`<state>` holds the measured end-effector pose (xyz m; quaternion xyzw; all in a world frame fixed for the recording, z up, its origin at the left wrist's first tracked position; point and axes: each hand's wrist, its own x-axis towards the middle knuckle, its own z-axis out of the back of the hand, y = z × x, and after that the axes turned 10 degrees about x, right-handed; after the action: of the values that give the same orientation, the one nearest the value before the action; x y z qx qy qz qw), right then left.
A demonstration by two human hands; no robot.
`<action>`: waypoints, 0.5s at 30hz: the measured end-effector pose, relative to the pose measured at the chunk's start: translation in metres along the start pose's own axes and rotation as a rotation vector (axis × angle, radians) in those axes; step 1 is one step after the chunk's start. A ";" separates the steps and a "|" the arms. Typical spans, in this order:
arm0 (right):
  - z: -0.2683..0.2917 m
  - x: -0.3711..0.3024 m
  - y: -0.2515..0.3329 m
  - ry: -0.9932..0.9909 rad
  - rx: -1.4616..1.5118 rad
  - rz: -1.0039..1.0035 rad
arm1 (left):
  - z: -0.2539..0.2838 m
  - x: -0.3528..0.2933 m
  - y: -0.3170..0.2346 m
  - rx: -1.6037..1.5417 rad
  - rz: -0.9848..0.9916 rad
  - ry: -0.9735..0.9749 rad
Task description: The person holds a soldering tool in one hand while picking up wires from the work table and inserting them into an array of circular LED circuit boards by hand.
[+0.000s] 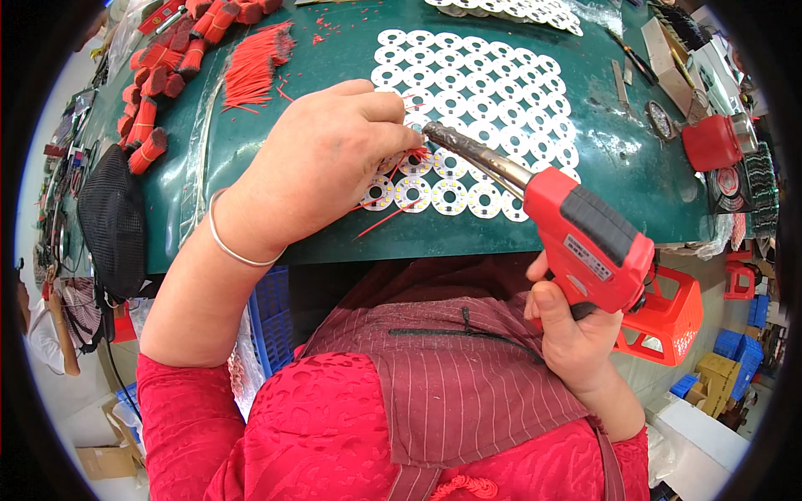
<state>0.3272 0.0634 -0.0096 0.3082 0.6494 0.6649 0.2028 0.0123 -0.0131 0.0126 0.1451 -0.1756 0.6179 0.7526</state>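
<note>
My right hand [572, 334] is wrapped round the grip of a red and black soldering gun [593, 238]. Its dark, coated tip points left and meets the work close by my left fingertips. My left hand [334, 150] is closed in a pinch over a sheet of joined round white LED boards [449, 197]. Short red wires [413, 157] poke out beneath those fingers, though the exact pinch point is hidden. Yellowish chips show on the nearest row of discs. One loose red wire [380, 224] lies across the table by the sheet's near edge.
Bundled red wires [146, 150] and a loose pile of them [257, 67] lie on the green table [351, 242] at left. A black mesh object [113, 221] hangs at the left edge. More white boards [518, 10] lie at the back. A red container [712, 144] stands far right.
</note>
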 end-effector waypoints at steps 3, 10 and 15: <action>0.005 -0.002 -0.004 0.032 0.014 -0.013 | 0.000 0.000 0.000 0.000 -0.002 0.000; -0.005 0.005 -0.004 0.016 -0.014 0.114 | 0.000 -0.001 0.000 0.019 0.004 0.015; -0.003 0.005 -0.003 0.032 -0.036 0.092 | 0.001 0.000 0.000 0.018 0.001 0.014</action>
<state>0.3208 0.0650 -0.0117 0.3233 0.6257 0.6900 0.1669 0.0124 -0.0136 0.0133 0.1471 -0.1647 0.6207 0.7523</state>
